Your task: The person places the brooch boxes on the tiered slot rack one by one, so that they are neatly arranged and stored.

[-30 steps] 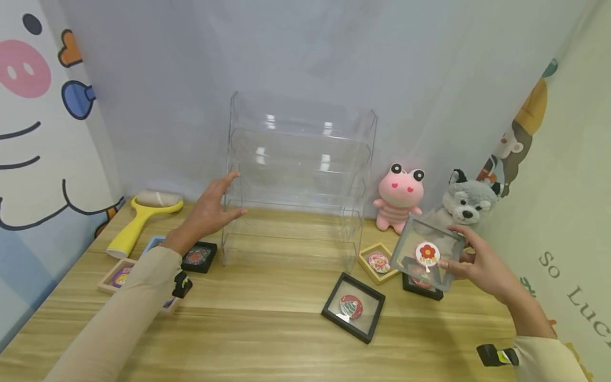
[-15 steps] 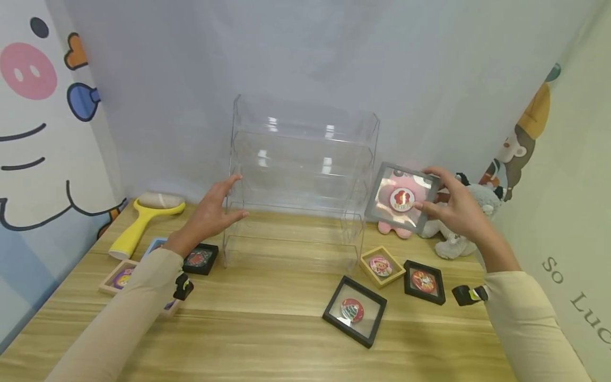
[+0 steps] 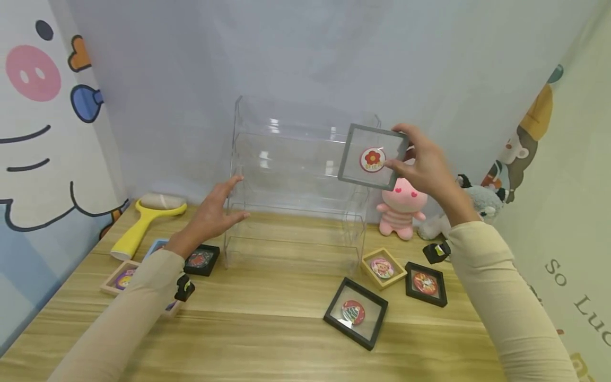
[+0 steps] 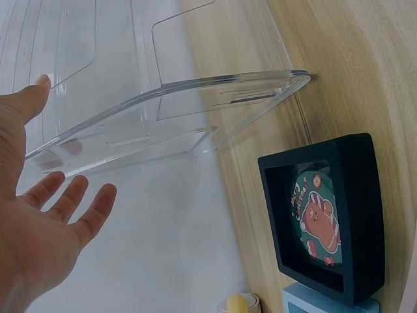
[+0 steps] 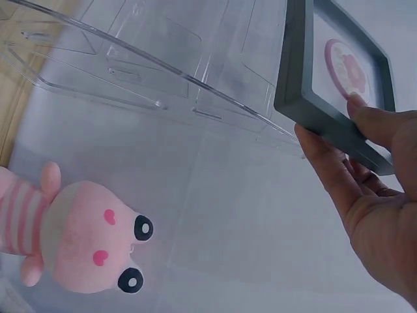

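Note:
My right hand [image 3: 422, 162] pinches a grey square display frame [image 3: 355, 154] by its right side, thumb on the clear front and fingers behind. Inside the frame is a round badge [image 3: 373, 159] with a red flower. The frame is held up and overlaps the upper right of a clear acrylic tiered rack [image 3: 296, 196] in the head view. At the rack's left side is my left hand [image 3: 212, 212], thumb and fingers spread around its edge. In the left wrist view, those fingers [image 4: 94, 212] look straight and relaxed beside the clear side panel [image 4: 176, 88].
Black frames [image 3: 426, 284] and a yellow frame [image 3: 383, 268] with badges lie on the right of the wooden table [image 3: 267, 339]. More frames [image 3: 201, 259] and a yellow lint roller [image 3: 138, 225] lie left. A pink plush [image 3: 402, 212] and grey plush dog [image 3: 479, 204] sit behind.
My right hand has lifted the grey frame from low over the table up and left to the rack's upper right. The left hand has stayed at the rack's left side.

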`<state>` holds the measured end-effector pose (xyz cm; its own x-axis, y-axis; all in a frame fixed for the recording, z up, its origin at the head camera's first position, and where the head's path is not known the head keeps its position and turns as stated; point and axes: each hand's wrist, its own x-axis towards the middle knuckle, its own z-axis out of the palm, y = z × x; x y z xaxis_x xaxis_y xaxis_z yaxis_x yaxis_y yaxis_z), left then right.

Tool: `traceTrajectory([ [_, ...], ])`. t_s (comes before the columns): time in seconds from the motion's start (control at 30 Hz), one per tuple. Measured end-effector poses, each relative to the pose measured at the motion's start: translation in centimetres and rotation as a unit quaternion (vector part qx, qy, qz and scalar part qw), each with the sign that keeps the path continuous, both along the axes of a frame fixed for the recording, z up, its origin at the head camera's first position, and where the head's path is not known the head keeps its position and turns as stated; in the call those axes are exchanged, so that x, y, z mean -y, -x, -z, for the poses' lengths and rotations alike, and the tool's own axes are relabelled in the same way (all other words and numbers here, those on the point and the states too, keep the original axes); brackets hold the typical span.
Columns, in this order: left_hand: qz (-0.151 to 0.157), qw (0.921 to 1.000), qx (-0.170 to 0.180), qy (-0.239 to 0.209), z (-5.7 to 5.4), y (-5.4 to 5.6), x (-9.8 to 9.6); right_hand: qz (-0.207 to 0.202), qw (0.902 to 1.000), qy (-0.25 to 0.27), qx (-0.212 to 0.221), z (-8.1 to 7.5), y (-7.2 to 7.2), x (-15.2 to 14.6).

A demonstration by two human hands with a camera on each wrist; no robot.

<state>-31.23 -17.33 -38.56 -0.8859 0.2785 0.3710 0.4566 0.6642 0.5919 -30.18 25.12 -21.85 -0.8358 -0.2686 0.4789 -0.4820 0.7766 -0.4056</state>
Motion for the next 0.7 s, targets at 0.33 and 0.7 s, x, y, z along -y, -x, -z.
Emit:
traceTrajectory([
  [0.33,0.002,1.0000,-0.001,-0.001,0.2,0.0,0.2,-0.027,0.9977,-0.002,-0.062,-0.7,3.0,2.8],
  [0.7,0.001,1.0000,0.004,0.003,0.2,0.0,0.2,-0.020,0.9958,-0.007,-0.089,-1.0,4.9,5.3],
])
